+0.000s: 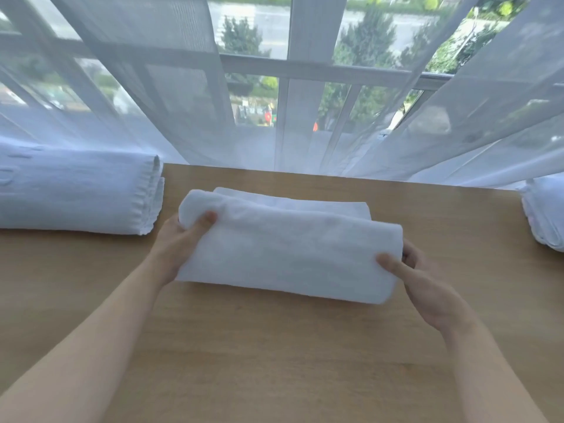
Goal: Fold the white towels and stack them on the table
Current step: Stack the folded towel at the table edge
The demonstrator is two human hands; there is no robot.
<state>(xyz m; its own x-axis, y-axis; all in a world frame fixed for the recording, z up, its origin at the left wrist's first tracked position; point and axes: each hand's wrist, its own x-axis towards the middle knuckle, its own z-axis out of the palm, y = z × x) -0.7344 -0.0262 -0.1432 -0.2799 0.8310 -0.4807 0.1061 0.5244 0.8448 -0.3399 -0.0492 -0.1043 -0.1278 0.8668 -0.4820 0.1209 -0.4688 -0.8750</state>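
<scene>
On the wooden tabletop (274, 346), the folded stack (76, 190) lies left of my white towel (287, 254). My left hand (180, 242) and right hand (427, 285) each pinch an end. Folding looks finished; next, lift it onto that stack.

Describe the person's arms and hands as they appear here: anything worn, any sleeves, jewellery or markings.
Both forearms are bare up to the frame's lower edge; no sleeves show. The left hand and right hand wear no gloves, and no rings, watch, bracelets or markings are visible on the parts in view. The fingers are mostly hidden, so nothing can be told about them.
</scene>
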